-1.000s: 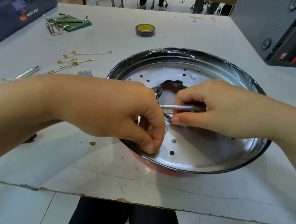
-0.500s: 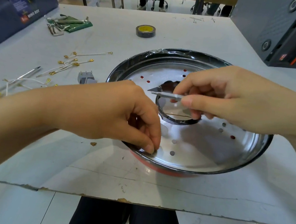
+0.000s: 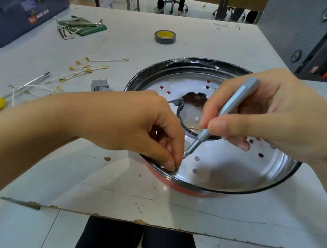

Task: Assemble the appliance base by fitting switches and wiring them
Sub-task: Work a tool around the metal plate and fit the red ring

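Observation:
The round appliance base (image 3: 234, 175) lies on the table, a shiny perforated metal plate with a black rim, a red body and a central hole. My left hand (image 3: 138, 125) reaches over its near-left rim with fingertips pinched together on something small that I cannot make out. My right hand (image 3: 264, 112) grips a slim grey screwdriver (image 3: 226, 112), tilted, its tip down at the plate right beside my left fingertips. A grey switch (image 3: 100, 86) stands on the table left of the base. Loose white wires with gold terminals (image 3: 83, 71) lie further left.
A roll of dark tape (image 3: 164, 36) sits behind the base. Metal tools on a green pouch (image 3: 82, 26) lie at the back left beside a dark blue case (image 3: 20, 3). A yellow-handled screwdriver (image 3: 10, 95) lies at the left. A dark machine (image 3: 317, 35) fills the back right.
My right hand rose from the base's centre and swung the screwdriver from lying level to pointing down, bringing its tip to my left fingertips. My left hand stayed at the rim.

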Demonstrator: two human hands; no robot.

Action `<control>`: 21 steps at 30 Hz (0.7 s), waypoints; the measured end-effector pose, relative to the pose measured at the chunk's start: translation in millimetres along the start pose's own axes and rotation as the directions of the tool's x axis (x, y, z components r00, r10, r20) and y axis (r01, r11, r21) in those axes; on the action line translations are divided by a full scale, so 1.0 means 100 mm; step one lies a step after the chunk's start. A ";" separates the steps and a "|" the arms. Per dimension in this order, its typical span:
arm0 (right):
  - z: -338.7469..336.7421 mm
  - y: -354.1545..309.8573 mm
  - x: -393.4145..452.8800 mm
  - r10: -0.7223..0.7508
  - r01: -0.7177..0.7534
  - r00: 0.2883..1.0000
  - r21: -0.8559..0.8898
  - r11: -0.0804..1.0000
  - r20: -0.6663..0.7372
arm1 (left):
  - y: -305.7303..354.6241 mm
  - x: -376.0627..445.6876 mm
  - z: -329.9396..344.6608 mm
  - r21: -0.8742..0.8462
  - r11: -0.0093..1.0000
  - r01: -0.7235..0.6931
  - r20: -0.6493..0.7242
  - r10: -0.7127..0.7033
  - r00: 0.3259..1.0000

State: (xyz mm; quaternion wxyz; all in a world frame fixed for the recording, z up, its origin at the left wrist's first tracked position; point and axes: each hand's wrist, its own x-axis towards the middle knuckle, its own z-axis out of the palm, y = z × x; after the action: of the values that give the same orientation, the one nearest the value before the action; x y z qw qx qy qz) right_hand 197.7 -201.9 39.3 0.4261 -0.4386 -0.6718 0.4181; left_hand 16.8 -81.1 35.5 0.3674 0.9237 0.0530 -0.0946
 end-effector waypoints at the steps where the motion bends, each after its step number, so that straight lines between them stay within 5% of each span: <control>1: 0.02 0.00 0.01 0.010 -0.010 1.000 -0.002 1.000 -0.004 | 0.00 0.00 0.01 0.001 1.000 -0.004 -0.005 0.004 1.000; 21: 0.12 -0.04 0.03 0.088 -0.074 0.994 -0.181 0.981 0.065 | 0.00 0.02 -0.02 0.022 0.999 -0.024 0.009 0.024 1.000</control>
State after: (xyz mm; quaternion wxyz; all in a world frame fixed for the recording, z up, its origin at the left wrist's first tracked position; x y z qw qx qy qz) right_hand 185.5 -202.6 39.8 0.3428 -0.4865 -0.7033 0.3889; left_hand 19.3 -80.2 36.5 0.3584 0.9279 0.0394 -0.0947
